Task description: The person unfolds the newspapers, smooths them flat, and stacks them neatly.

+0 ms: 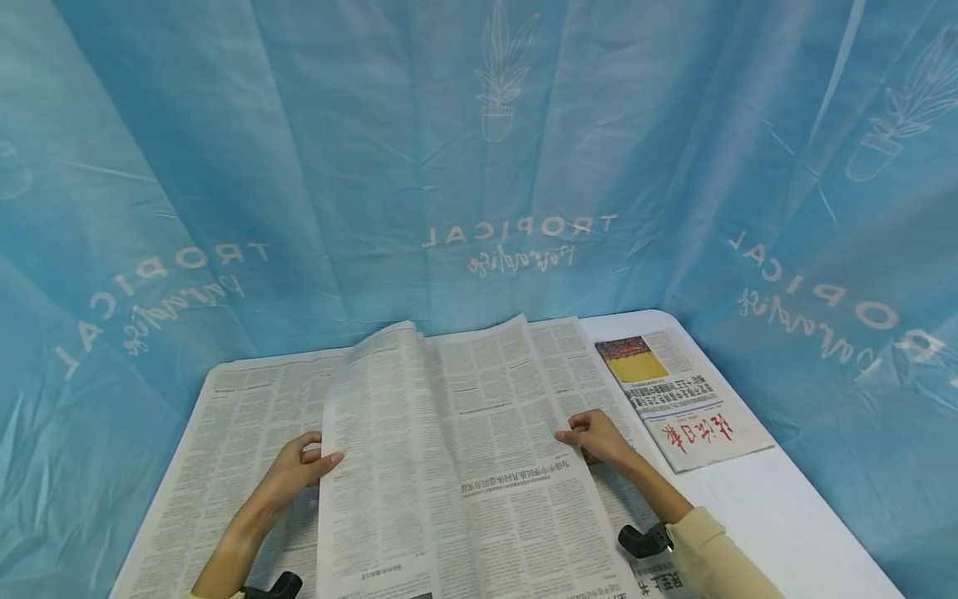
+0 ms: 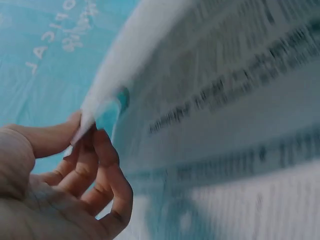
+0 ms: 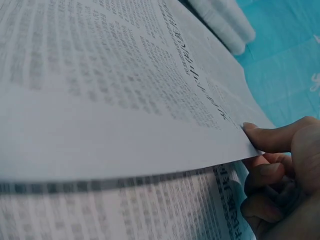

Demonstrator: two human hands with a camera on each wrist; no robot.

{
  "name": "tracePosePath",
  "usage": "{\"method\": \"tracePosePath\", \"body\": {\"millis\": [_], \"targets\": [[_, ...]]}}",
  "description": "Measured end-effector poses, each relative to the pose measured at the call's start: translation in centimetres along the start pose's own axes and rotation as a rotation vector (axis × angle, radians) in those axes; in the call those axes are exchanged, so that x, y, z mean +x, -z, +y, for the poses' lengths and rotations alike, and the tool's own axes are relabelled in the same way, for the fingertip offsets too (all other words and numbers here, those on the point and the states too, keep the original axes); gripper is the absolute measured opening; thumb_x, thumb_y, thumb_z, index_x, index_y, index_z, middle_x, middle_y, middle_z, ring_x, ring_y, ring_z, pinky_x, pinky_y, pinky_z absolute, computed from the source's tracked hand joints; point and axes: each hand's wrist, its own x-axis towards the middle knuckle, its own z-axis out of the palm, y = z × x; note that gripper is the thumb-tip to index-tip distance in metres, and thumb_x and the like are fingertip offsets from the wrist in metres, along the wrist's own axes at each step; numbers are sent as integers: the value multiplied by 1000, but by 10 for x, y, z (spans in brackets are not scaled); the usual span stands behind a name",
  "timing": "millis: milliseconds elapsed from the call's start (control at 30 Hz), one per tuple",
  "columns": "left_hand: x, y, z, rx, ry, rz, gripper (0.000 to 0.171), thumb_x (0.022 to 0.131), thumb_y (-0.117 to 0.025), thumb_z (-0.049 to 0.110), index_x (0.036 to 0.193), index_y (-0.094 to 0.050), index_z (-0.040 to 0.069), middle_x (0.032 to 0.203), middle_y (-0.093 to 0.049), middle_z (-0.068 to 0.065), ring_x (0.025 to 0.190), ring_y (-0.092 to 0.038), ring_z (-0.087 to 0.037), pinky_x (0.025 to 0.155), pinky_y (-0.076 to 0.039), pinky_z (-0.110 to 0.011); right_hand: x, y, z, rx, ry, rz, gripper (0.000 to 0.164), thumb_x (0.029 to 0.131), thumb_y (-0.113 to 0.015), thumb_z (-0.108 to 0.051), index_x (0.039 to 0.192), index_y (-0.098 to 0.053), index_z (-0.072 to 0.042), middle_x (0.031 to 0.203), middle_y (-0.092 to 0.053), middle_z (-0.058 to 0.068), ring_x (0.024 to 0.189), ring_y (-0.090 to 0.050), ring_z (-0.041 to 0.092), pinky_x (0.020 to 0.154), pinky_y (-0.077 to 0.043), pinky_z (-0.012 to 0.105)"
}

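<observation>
A large newspaper sheet [image 1: 516,449] is held up between both hands, raised over other newspaper pages. My left hand [image 1: 295,470] pinches its left edge between thumb and fingers; in the left wrist view that hand [image 2: 75,170] grips the thin edge and the page bows away to the right. On the opposite side my right hand [image 1: 599,437] pinches the sheet's right edge. The right wrist view has the thumb on top of the page [image 3: 150,120] and curled fingers beneath it. More spread newspaper pages [image 1: 247,416] lie under the sheet.
A folded newspaper [image 1: 684,399] with red lettering and a colour picture lies at the right of the white table [image 1: 793,507]. Blue curtains [image 1: 479,166] hang behind the table and at both sides.
</observation>
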Motion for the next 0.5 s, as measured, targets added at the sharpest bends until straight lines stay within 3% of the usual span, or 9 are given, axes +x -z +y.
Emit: {"method": "tracePosePath", "body": {"millis": [67,167,367,500], "targets": [[-2,6,-7,23,5,18,54,97,-62,19,134,-36,-11,108,-69,-17,86,-66,-18,76,-53,-35,0,3,0,-13,2,7,48,89,-71,-18,61,-33,-14,52,-20,-6,46,-19,10,47,-22,25],[-4,16,-15,63,31,40,52,96,-62,15,131,-37,-14,89,-69,-4,76,-62,-15,69,-52,-32,-1,7,1,-38,0,11,46,89,-71,-18,61,-35,-14,52,-23,-6,47,-21,10,48,-22,25],[-9,41,-24,125,67,43,60,96,-62,15,136,-31,-18,96,-71,-8,82,-63,-14,73,-54,-34,-3,17,5,-85,-8,47,49,89,-71,-16,60,-31,-14,53,-20,-6,47,-19,10,50,-21,25],[-15,58,-30,147,98,61,65,95,-63,14,137,-27,-20,97,-71,-8,81,-64,-12,73,-54,-34,-4,23,9,-145,-3,101,42,88,-72,-16,61,-39,-13,53,-26,-6,49,-24,10,50,-25,25]]}}
